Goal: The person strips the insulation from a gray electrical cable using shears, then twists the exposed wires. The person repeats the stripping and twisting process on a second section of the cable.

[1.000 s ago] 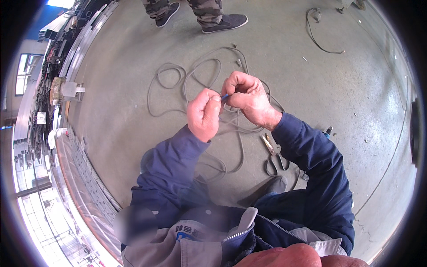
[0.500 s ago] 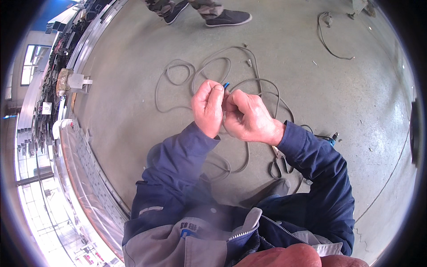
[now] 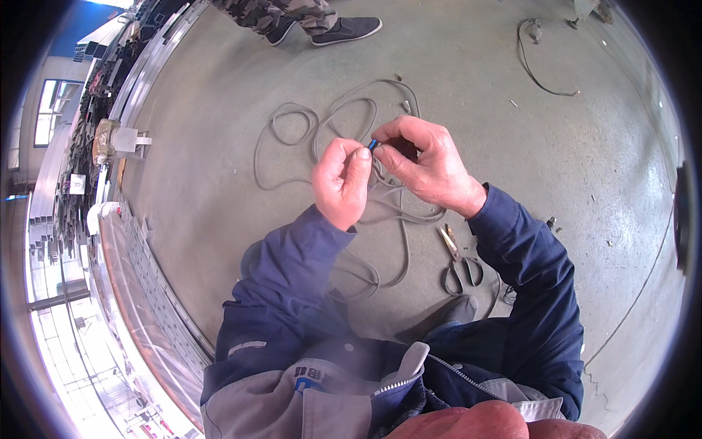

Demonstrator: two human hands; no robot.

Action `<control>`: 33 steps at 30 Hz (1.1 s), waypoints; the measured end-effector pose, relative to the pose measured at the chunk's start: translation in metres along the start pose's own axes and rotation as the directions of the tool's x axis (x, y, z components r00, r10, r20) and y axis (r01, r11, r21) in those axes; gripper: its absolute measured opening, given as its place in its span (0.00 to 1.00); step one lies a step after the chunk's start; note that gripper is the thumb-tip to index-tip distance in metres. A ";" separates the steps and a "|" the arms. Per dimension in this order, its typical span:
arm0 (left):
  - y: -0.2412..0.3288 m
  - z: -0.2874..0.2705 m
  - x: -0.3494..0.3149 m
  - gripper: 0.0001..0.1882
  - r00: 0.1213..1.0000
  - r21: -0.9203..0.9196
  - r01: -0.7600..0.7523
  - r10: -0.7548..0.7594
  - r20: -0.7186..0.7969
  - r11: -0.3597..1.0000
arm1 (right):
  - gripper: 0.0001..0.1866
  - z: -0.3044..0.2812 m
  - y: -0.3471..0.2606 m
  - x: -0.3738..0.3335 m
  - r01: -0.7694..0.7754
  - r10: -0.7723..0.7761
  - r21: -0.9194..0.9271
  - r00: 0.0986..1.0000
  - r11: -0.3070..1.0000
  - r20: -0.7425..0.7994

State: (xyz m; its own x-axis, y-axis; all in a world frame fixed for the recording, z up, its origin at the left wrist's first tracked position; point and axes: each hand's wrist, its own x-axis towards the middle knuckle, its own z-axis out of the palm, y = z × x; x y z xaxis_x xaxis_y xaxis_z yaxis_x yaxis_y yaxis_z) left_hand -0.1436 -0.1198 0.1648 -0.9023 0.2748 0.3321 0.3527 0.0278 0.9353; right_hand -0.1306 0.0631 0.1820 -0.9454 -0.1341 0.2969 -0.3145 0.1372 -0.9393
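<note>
In the middle, both hands meet around a small blue piece (image 3: 374,144), which looks like insulated wire. My left hand (image 3: 341,183) is closed, its thumb pressed against the curled fingers at the lower end of the blue piece. From the right, my right hand (image 3: 433,164) pinches the same piece between thumb and forefinger. A grey cable (image 3: 257,157) lies in loose loops on the floor beneath, part of it running up under the right hand. Whether the blue piece belongs to this cable is hidden by the fingers.
Scissors with dark handles (image 3: 455,272) lie on the floor by my shoe (image 3: 459,307). Another person's dark shoe (image 3: 347,31) stands at the far side. A thin black cord (image 3: 523,62) lies far right. Stacked metal profiles (image 3: 110,80) line the left.
My right hand has shifted up and its fingers have opened out into a pinch on the blue piece. A strand of grey cable right of the hands has dropped lower. The scissors are more exposed.
</note>
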 end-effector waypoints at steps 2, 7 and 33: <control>-0.001 -0.001 0.000 0.05 0.999 0.091 -0.039 0.038 0.013 0.995 | 0.08 -0.001 0.000 -0.001 -0.071 0.070 0.037 0.997 0.997 0.017; 0.001 -0.001 0.000 0.07 0.994 0.199 -0.109 0.105 0.033 0.974 | 0.05 0.000 0.008 0.002 -0.256 0.210 0.453 0.966 0.854 0.149; -0.002 0.006 0.012 0.11 0.842 -0.160 0.534 -0.539 0.012 0.830 | 0.11 0.000 0.027 -0.005 0.495 -0.390 -0.732 0.859 0.467 0.332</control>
State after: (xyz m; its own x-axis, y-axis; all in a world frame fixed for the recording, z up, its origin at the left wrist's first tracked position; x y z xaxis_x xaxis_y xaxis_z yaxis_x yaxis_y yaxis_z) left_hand -0.1538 -0.1103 0.1663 -0.9470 0.2281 -0.2262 -0.2286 0.0165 0.9734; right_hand -0.1349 0.0678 0.1552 -0.6611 -0.4942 0.5645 -0.6775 0.7165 -0.1662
